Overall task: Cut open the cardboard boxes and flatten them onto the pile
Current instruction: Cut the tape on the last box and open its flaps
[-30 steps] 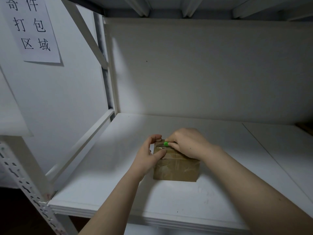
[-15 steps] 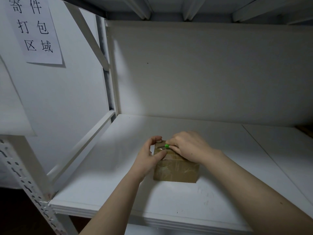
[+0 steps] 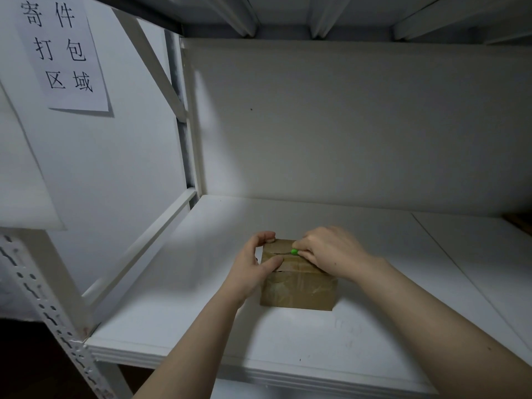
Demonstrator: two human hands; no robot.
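Note:
A small brown cardboard box (image 3: pixel 299 289), wrapped in clear tape, stands on the white shelf board (image 3: pixel 201 318). My left hand (image 3: pixel 253 263) grips the box's left end, thumb on the top and fingers round the far corner. My right hand (image 3: pixel 331 251) lies over the right part of the top and grips a small cutter with a green tip (image 3: pixel 294 251). The thin blade points left along a dark slit in the top seam. Most of the cutter is hidden inside my fist.
The shelf sits in a white metal rack with a slotted upright (image 3: pixel 43 306) at the front left and a white back panel (image 3: pixel 345 125). A paper sign with black characters (image 3: pixel 62 50) hangs on the left wall. Something brown (image 3: pixel 518 223) shows at the far right edge.
My right hand has drawn the cutter to the right along the top seam, leaving a slit visible to its left. My left hand has kept its hold on the box.

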